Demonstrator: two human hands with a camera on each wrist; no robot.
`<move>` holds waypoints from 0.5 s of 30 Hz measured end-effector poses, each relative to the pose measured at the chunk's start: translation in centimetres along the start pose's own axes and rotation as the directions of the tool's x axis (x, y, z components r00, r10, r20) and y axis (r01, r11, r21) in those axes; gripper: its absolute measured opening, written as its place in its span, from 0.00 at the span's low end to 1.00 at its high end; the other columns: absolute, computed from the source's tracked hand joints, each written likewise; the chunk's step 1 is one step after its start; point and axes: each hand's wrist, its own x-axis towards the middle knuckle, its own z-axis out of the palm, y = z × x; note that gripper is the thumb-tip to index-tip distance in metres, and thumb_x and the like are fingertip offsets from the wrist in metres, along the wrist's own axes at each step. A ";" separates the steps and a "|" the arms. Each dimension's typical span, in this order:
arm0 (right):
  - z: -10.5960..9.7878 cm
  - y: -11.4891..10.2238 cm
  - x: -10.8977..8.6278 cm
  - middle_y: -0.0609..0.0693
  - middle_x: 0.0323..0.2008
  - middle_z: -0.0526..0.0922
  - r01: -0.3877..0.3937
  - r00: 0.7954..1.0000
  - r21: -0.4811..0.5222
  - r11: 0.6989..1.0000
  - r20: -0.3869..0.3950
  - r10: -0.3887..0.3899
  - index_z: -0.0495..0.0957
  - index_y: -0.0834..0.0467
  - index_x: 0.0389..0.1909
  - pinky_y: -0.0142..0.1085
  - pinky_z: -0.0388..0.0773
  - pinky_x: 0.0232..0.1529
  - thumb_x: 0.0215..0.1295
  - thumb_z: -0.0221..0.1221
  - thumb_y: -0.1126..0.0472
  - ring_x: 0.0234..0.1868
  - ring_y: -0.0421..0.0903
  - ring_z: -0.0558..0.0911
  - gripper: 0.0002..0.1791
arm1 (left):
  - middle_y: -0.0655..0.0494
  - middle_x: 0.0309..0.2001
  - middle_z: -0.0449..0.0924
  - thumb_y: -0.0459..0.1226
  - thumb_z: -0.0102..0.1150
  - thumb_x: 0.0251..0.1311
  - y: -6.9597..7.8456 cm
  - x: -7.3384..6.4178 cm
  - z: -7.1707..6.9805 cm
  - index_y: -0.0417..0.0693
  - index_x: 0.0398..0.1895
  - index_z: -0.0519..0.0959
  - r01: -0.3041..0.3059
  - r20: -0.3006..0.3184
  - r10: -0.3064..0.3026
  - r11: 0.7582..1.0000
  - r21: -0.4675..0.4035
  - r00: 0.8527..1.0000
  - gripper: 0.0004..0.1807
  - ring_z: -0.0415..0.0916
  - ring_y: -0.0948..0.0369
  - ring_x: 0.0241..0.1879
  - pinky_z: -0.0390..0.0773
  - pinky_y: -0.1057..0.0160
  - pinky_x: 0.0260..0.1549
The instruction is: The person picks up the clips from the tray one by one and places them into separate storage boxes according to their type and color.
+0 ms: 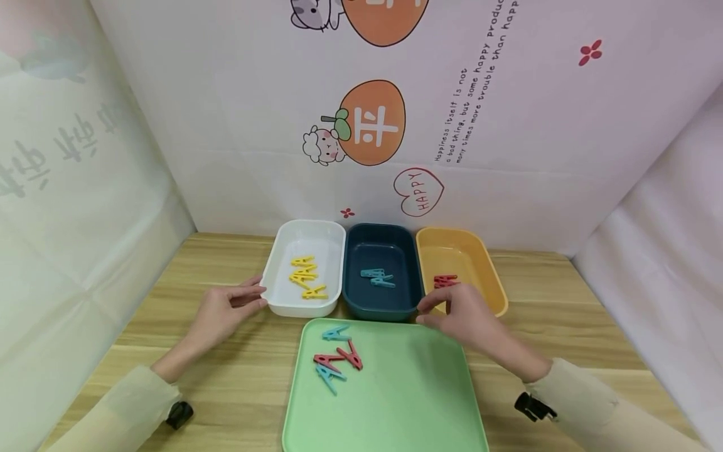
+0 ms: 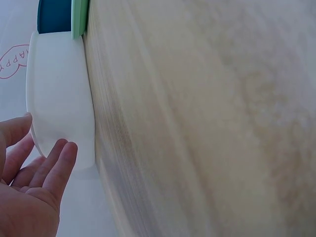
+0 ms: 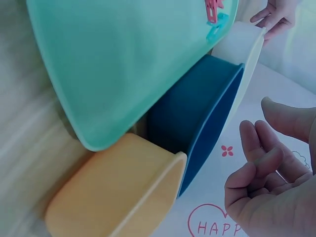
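Note:
My left hand (image 1: 223, 311) is at the left side of the white bin (image 1: 310, 238), its fingertips touching or very near the bin's wall. Yellow clothespins (image 1: 303, 274) lie in that bin. Over the near edge of the orange-yellow bin (image 1: 454, 243), by the corner of the navy bin (image 1: 384, 242), hovers my right hand (image 1: 465, 317). Its fingers are loosely bent, thumb apart, holding nothing in the right wrist view. Red clothespins (image 1: 445, 280) in the orange-yellow bin are partly hidden by it. Blue clothespins (image 1: 378, 278) lie in the navy bin.
A green tray (image 1: 407, 389) sits in front of the bins. Two blue clothespins (image 1: 336, 333) and two red clothespins (image 1: 351, 356) lie at its upper left. A printed cloth wall (image 1: 254, 125) rises right behind the bins, above the wooden table (image 1: 226, 376).

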 end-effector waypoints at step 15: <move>1.1 0.6 -3.9 0.38 0.31 0.88 -0.084 0.996 0.056 0.995 0.027 0.083 0.91 0.50 0.35 0.33 0.65 0.20 0.59 0.77 0.62 0.20 0.44 0.68 0.05 | 0.42 0.65 0.79 0.34 0.75 0.65 0.0 0.1 0.0 0.34 0.52 0.88 0.004 0.001 -0.004 1.000 0.017 1.000 0.16 0.86 0.47 0.54 0.83 0.74 0.43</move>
